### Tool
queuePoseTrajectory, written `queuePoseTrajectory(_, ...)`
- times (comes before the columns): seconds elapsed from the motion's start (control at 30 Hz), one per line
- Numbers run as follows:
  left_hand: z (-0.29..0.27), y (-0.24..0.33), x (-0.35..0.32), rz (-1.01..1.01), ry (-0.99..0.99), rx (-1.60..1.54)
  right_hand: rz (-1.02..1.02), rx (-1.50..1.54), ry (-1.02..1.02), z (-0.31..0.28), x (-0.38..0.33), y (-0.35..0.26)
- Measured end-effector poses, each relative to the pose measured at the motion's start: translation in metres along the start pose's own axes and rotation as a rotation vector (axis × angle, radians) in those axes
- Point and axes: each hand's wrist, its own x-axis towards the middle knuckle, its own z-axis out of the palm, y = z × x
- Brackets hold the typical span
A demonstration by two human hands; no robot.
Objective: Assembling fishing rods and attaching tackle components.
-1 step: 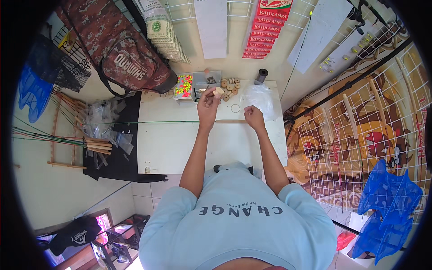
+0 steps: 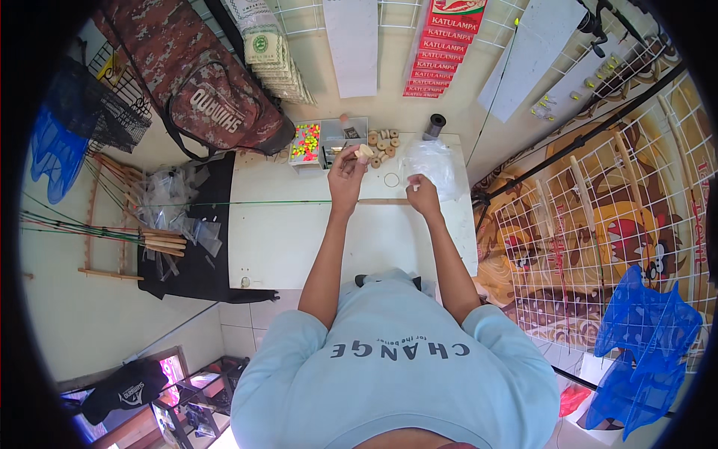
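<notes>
My left hand (image 2: 345, 177) is raised over the white table (image 2: 284, 247), its fingers closed around a small pale wooden spool (image 2: 364, 152). More wooden spools (image 2: 390, 139) lie grouped just beyond it. My right hand (image 2: 424, 195) is to the right, fingers pinched together; whatever they hold, if anything, is too fine to make out. A thin ring (image 2: 391, 179) lies on the table between the hands. Across the table runs a thin green rod (image 2: 277, 201) with a wooden handle (image 2: 385, 201); it passes by my left forearm and its handle end reaches my right hand.
At the back stand a divided box (image 2: 305, 166) with brightly coloured small pieces, a dark line spool (image 2: 433, 127) and clear plastic bags (image 2: 441, 166). A camouflage bag (image 2: 213, 105) leans at the back left. Rods with wooden handles (image 2: 163, 242) jut in at left; a wire rack (image 2: 568, 224) stands at right.
The wooden spool has turned slightly in my left fingers, and my right fingertips have shifted a little. Nothing else has visibly moved.
</notes>
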Motion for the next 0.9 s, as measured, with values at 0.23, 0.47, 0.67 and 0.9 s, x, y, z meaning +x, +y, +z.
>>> queuePoseTrajectory(0.23, -0.004, -0.004, 0.003, -0.004, -0.056, 0.044, -0.394, 0.594, -0.041, -0.034, -0.002, -0.074)
queuePoseTrajectory(0.47, -0.002, -0.004, 0.004, 0.091, -0.074, 0.104, -0.094, 0.679, -0.357, -0.029, -0.005, -0.1)
queuePoseTrajectory(0.67, 0.002, 0.011, 0.003, 0.033, 0.005, -0.053, -0.125, 0.77, -0.306, -0.019, -0.005, -0.09)
queuePoseTrajectory(0.9, -0.002, 0.008, 0.001, -0.075, -0.186, 0.043, -0.116, 0.576, -0.079, -0.012, 0.006, -0.07)
